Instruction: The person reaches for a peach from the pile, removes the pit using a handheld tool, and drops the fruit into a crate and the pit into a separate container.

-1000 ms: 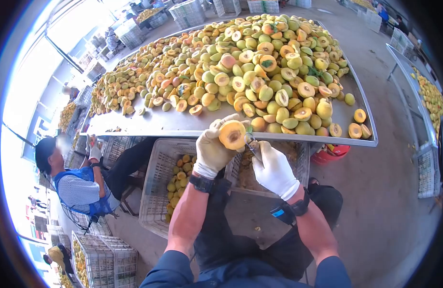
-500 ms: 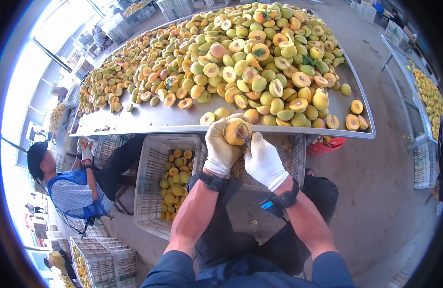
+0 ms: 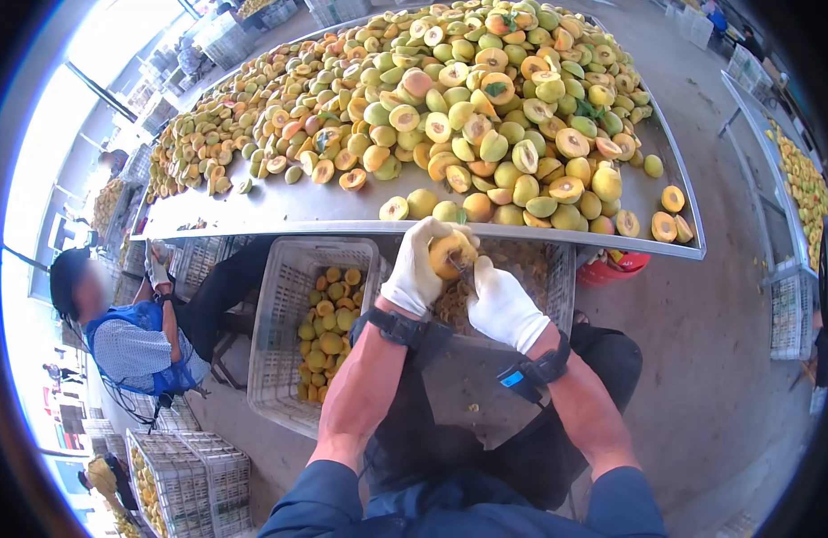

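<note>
My left hand [image 3: 422, 267], in a white glove, is closed around a yellow peach half [image 3: 452, 255] in front of the table's near edge. The cut face of the fruit is turned toward my right hand. My gloved right hand [image 3: 502, 303] pinches a thin metal pitting tool [image 3: 470, 266], its tip against the cut face. The tool's handle is hidden in my fingers. Just beyond my hands, a big heap of halved peaches [image 3: 485, 117] covers much of the metal table [image 3: 279, 204].
Below the table stand a white crate [image 3: 263, 359] with peach halves and another crate [image 3: 562, 278] holding brown pits or scraps. A red bucket [image 3: 614, 267] is at the right. On the left sits a co-worker [image 3: 145, 345] near stacked crates [image 3: 194, 475]. A second fruit table [image 3: 763, 170] stands far right.
Both hands have moved slightly down and to the right, and the peach half is tilted differently. The right hand has drawn a little lower, with the tool still at the fruit.
</note>
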{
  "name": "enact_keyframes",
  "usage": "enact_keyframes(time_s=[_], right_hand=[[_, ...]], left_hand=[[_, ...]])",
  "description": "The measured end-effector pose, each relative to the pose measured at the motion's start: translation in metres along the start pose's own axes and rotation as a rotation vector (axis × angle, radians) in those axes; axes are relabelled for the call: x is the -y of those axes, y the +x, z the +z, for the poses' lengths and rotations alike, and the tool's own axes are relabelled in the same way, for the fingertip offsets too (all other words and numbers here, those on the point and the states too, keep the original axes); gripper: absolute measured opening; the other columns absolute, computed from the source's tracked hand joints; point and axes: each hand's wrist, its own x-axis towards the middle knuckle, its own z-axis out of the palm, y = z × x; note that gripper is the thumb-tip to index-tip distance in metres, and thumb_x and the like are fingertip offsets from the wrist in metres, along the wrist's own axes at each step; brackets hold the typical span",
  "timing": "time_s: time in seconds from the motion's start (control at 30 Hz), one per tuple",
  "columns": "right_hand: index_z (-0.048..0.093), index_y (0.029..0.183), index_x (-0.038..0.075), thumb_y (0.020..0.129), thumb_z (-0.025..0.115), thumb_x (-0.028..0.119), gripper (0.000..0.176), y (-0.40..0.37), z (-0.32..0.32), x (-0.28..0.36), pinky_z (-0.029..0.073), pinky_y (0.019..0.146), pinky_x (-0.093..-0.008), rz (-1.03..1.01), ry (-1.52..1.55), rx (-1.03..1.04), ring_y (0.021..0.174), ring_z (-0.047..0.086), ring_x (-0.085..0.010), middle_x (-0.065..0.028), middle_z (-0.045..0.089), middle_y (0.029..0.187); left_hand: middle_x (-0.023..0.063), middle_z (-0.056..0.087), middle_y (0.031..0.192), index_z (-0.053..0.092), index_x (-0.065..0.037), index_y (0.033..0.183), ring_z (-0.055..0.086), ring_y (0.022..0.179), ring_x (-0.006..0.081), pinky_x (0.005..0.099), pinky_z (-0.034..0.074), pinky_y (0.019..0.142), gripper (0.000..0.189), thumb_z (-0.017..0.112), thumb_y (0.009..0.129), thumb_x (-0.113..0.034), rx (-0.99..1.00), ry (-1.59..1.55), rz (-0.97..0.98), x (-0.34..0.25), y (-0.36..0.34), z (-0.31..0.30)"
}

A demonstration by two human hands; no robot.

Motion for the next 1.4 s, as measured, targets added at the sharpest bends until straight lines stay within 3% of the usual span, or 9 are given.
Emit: enact_keyframes(time_s=[0.17, 0.23, 0.4, 0.63, 0.93, 1.0, 1.13, 1.2, 1.4], right_hand=[[0.049, 0.104, -0.005, 0.084, 0.058, 0.007, 0.025, -0.005, -0.003, -0.002, 0.048, 0.079, -0.0517, 0.083, -0.044, 0.162, 0.095, 0.059, -0.0501, -0.0319, 0.063, 0.091], [0.049, 0.105, -0.005, 0.084, 0.057, 0.007, 0.026, -0.007, 0.007, -0.004, 0.049, 0.079, -0.0506, 0.03, 0.183, -0.035, 0.095, 0.059, -0.05, -0.0321, 0.063, 0.092], [0.049, 0.106, -0.005, 0.083, 0.059, 0.008, 0.029, 0.001, 0.011, -0.006, 0.049, 0.08, -0.0498, 0.059, 0.134, 0.004, 0.095, 0.059, -0.0504, -0.0327, 0.062, 0.092], [0.049, 0.108, -0.006, 0.084, 0.055, 0.008, 0.029, 0.0, 0.018, -0.015, 0.051, 0.083, -0.0501, 0.031, 0.239, 0.088, 0.096, 0.06, -0.051, -0.0342, 0.063, 0.093], [0.05, 0.107, -0.005, 0.086, 0.055, 0.009, 0.027, 0.003, 0.001, 0.003, 0.051, 0.084, -0.0488, 0.126, 0.065, 0.182, 0.099, 0.061, -0.049, -0.0326, 0.064, 0.095], [0.05, 0.107, -0.005, 0.086, 0.055, 0.009, 0.026, 0.0, 0.008, 0.0, 0.051, 0.083, -0.0488, 0.135, 0.053, 0.184, 0.098, 0.061, -0.0486, -0.0324, 0.064, 0.095], [0.05, 0.108, -0.005, 0.086, 0.055, 0.009, 0.027, -0.003, 0.009, -0.002, 0.051, 0.083, -0.0493, 0.12, 0.019, 0.192, 0.098, 0.062, -0.048, -0.0321, 0.064, 0.095], [0.05, 0.108, -0.005, 0.086, 0.054, 0.01, 0.027, -0.005, 0.004, 0.002, 0.051, 0.083, -0.0494, 0.134, -0.022, 0.221, 0.098, 0.062, -0.0479, -0.0321, 0.065, 0.095], [0.051, 0.109, -0.007, 0.086, 0.052, 0.01, 0.028, -0.008, 0.016, 0.0, 0.052, 0.081, -0.0509, 0.153, 0.057, 0.132, 0.096, 0.063, -0.0481, -0.0322, 0.065, 0.096]], left_hand=[[0.0168, 0.068, 0.092, 0.064, 0.005, 0.101, 0.068, 0.087, 0.0271, 0.0368, 0.056, 0.081, 0.025, 0.056, 0.09, -0.017, 0.073, 0.546, 0.043, -0.003, 0.001, 0.001], [0.0167, 0.068, 0.092, 0.064, 0.004, 0.1, 0.068, 0.085, 0.0271, 0.0369, 0.056, 0.081, 0.025, 0.057, 0.091, -0.018, -0.033, 0.318, -0.004, 0.006, 0.007, 0.005], [0.0136, 0.068, 0.086, 0.065, 0.002, 0.092, 0.065, 0.075, 0.0218, 0.0314, 0.052, 0.071, 0.019, 0.061, 0.089, -0.016, -0.225, -0.041, -0.066, 0.014, 0.011, 0.005], [0.0143, 0.067, 0.081, 0.065, 0.004, 0.092, 0.064, 0.067, 0.0227, 0.0318, 0.052, 0.062, 0.019, 0.062, 0.086, -0.013, -0.361, 0.114, -0.183, 0.006, 0.007, 0.013], [0.0142, 0.068, 0.084, 0.066, 0.003, 0.094, 0.066, 0.071, 0.0219, 0.029, 0.053, 0.065, 0.018, 0.062, 0.087, -0.012, -0.354, 0.154, 0.131, 0.017, 0.0, 0.007], [0.0139, 0.068, 0.083, 0.067, 0.002, 0.092, 0.066, 0.07, 0.0212, 0.0287, 0.052, 0.064, 0.017, 0.064, 0.085, -0.013, -0.339, 0.188, -0.14, 0.011, 0.006, 0.001], [0.0135, 0.069, 0.083, 0.067, 0.002, 0.091, 0.066, 0.071, 0.0211, 0.0294, 0.052, 0.063, 0.018, 0.064, 0.084, -0.014, -0.34, 0.275, -0.128, 0.007, 0.001, 0.005], [0.0134, 0.069, 0.084, 0.066, 0.003, 0.092, 0.067, 0.071, 0.0225, 0.0303, 0.054, 0.064, 0.019, 0.064, 0.083, -0.013, -0.191, 0.371, -0.285, 0.002, 0.006, -0.002], [0.0141, 0.068, 0.085, 0.065, 0.003, 0.095, 0.067, 0.075, 0.0254, 0.0347, 0.056, 0.067, 0.019, 0.062, 0.085, -0.012, -0.394, 0.179, -0.156, 0.012, 0.001, 0.013]])
